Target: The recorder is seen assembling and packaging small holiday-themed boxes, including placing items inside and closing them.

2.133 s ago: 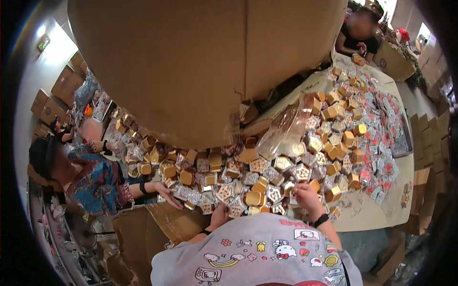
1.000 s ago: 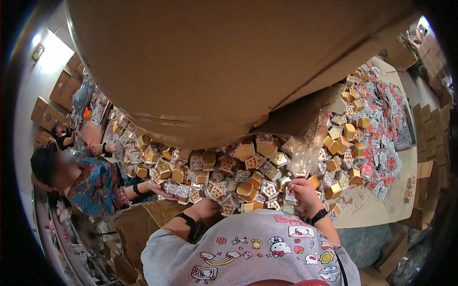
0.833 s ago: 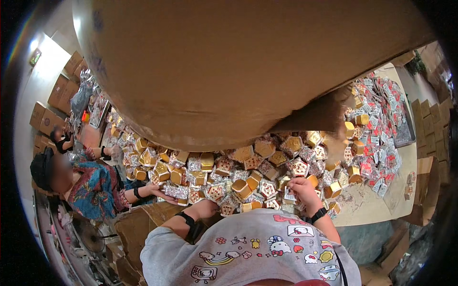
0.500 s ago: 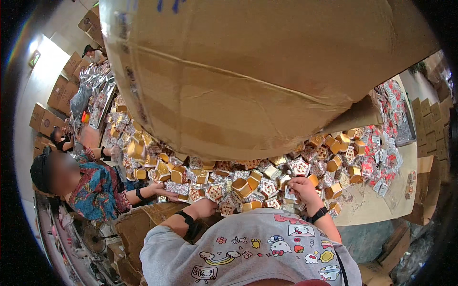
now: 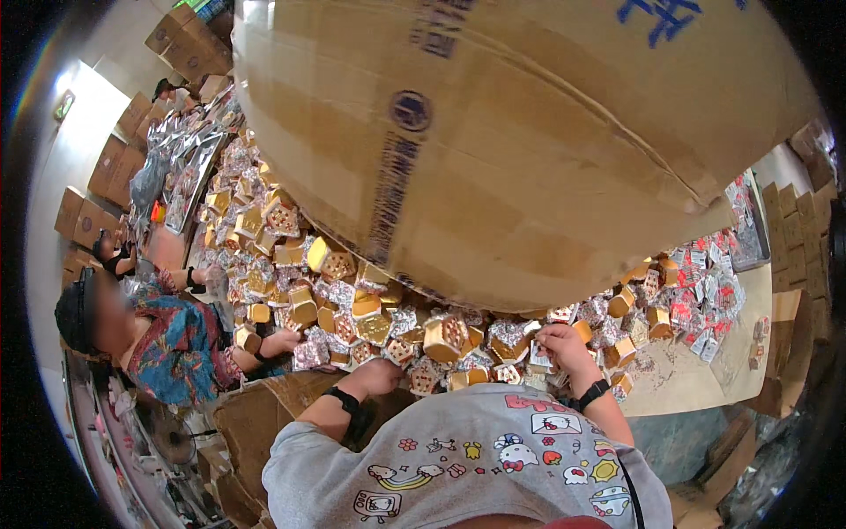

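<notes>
My right hand [image 5: 566, 347] pinches a small white-and-silver printed packet [image 5: 539, 358] at the near edge of the pile. My left hand [image 5: 379, 376] is closed at the table edge beside the heap; its fingertips are turned away, so whatever it may hold is hidden. Between and beyond both hands lie many small gold, box-shaped pieces [image 5: 443, 340] with patterned tops, mixed with crinkled silver wrapped ones [image 5: 310, 351]. A big brown cardboard box [image 5: 520, 176] hangs tilted over the heap and hides its far side.
At my left a co-worker in a patterned blue top [image 5: 181, 348] reaches into the pile. Red-and-silver packets [image 5: 696, 304] lie on the pale tabletop [image 5: 696, 379] at right, near a grey tray [image 5: 749, 229]. Stacked cartons [image 5: 115, 172] and a fan [image 5: 172, 438] stand at left.
The big box has turned and shifted rightward, uncovering more gold pieces at the left, with some pieces lying differently. The co-worker's near hand has drawn back left. My hands have barely moved.
</notes>
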The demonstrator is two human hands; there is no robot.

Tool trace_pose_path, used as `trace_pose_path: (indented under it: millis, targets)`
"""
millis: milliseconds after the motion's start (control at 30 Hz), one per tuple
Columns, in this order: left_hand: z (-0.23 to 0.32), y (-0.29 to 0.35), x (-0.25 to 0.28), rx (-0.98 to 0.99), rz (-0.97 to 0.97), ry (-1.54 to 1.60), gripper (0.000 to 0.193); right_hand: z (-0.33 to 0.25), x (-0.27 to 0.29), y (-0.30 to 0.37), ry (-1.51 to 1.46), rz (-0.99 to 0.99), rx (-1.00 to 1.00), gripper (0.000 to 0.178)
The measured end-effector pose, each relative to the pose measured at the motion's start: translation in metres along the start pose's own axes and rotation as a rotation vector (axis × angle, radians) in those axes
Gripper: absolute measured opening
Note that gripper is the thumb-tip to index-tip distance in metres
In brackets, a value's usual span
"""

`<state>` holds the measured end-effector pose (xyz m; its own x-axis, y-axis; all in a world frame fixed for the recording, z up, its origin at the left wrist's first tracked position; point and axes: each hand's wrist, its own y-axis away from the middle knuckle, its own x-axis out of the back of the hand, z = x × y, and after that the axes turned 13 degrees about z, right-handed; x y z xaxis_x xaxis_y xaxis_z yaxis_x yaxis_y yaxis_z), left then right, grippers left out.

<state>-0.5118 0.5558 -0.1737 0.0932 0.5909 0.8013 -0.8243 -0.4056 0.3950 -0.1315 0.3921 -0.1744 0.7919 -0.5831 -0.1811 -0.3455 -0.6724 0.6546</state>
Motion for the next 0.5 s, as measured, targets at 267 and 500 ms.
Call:
trace_pose_path:
  millis: [267, 500]
  targets:
    - [-0.010, -0.004, -0.005, -0.014, -0.028, -0.019, 0.024, 0.010, 0.006, -0.015, -0.015, -0.025, -0.006, 0.012]
    - [-0.009, -0.006, -0.003, 0.007, -0.060, 0.013, 0.028, 0.001, 0.005, 0.001, 0.271, 0.082, 0.280, 0.018]
